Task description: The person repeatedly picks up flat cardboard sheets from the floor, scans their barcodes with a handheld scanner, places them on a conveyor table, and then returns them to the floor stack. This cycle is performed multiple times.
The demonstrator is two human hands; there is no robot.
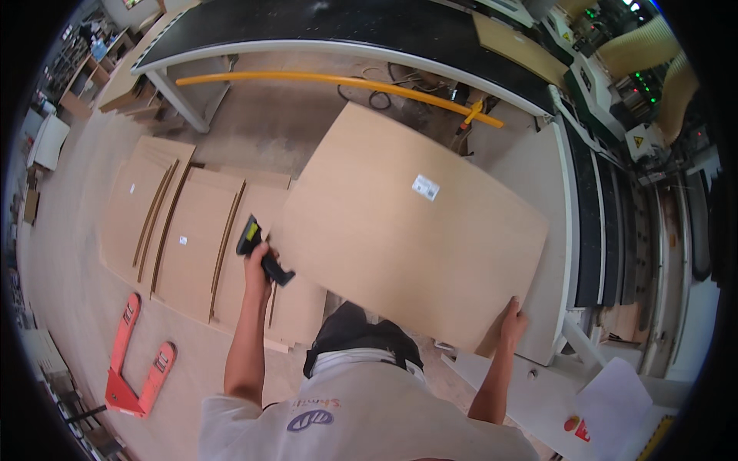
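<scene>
A large tan wooden panel point(407, 238) with a small white label point(426, 188) is held tilted in front of my body. My right hand point(513, 321) grips its near right edge, the thumb on the upper face. At the panel's left edge my left hand point(260, 263) is closed round a black handheld barcode scanner point(250, 235) with a yellow-green patch. Whether the left fingers also bear on the panel I cannot tell. Below and to the left, several similar panels point(201, 223) lie in stacks, some with small labels.
A dark conveyor table point(346, 23) with a pale frame runs along the far side, a yellow bar point(307, 79) beneath it. Machinery point(615, 115) with hoses stands at the right, beside a grey cabinet with a red button point(571, 424). A red pallet jack point(123, 384) is on the floor, lower left.
</scene>
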